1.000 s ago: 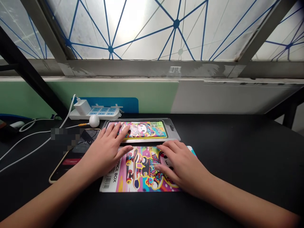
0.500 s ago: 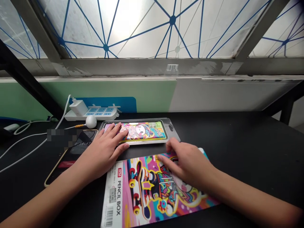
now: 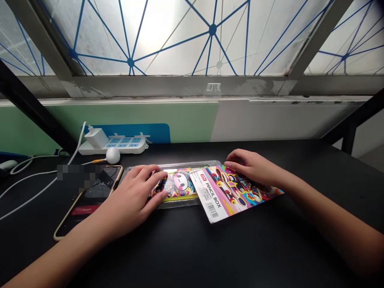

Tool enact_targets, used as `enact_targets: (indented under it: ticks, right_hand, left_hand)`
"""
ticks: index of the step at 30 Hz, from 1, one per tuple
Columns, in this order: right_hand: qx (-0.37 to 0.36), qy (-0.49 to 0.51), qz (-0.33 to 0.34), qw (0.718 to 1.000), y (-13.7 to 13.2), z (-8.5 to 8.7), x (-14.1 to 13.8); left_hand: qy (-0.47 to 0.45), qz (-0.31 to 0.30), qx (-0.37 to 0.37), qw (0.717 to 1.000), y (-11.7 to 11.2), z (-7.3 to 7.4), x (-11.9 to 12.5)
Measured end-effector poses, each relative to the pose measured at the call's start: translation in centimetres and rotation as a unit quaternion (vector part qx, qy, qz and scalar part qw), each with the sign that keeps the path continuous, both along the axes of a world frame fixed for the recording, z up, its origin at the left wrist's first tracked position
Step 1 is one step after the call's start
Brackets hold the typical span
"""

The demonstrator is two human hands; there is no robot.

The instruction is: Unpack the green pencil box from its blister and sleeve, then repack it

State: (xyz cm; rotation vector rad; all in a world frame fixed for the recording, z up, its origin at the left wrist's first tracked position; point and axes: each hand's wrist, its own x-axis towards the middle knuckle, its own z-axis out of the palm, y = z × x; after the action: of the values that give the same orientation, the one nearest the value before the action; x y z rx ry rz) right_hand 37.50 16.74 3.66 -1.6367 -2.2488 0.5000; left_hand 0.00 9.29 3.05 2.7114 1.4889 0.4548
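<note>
A colourful pencil box [image 3: 180,182] with a cartoon face lies in a clear plastic tray [image 3: 180,205] on the black desk. My left hand [image 3: 141,192] grips its left part, fingers towards the far edge and thumb along the near side. My right hand [image 3: 255,166] pinches the far edge of a printed card [image 3: 234,192] marked PENCIL BOX. This card slants across the tray's right end and hides part of the pencil box. Its lower left corner points towards me. The right hand's lower fingers are partly hidden.
Left of the tray lies a phone [image 3: 90,202] in a pale case. Behind it are a white round device [image 3: 113,155] on a cable and a power strip [image 3: 129,146] with a charger [image 3: 96,138]. White cables [image 3: 33,206] run along the left. A window ledge [image 3: 180,88] stands behind the desk.
My right hand has moved the card away from me and to the right, over the tray's right end. The tray and pencil box sit nearer me, and my left fingers have curled more around the box.
</note>
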Motion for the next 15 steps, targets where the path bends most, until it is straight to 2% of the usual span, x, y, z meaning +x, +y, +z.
enact_targets:
  ticks: [3, 5, 9, 15]
  right_hand:
    - [0.018, 0.016, 0.001, 1.000, -1.3, -0.1, -2.1]
    - [-0.016, 0.012, 0.004, 1.000, -1.6, 0.1, -2.6]
    - [-0.114, 0.001, 0.031, 0.993, -0.6, 0.4, -0.8]
    - [-0.111, -0.035, -0.004, 0.993, 1.0, 0.7, 2.1]
  left_hand:
    - [0.007, -0.007, -0.008, 1.000, 0.1, -0.1, -0.1]
    - [0.004, -0.013, -0.013, 1.000, 0.0, 0.1, -0.2]
    - [-0.005, -0.030, -0.031, 0.999, 0.0, 0.5, -0.4]
    - [-0.011, -0.044, -0.049, 0.998, 0.1, 0.7, -0.7]
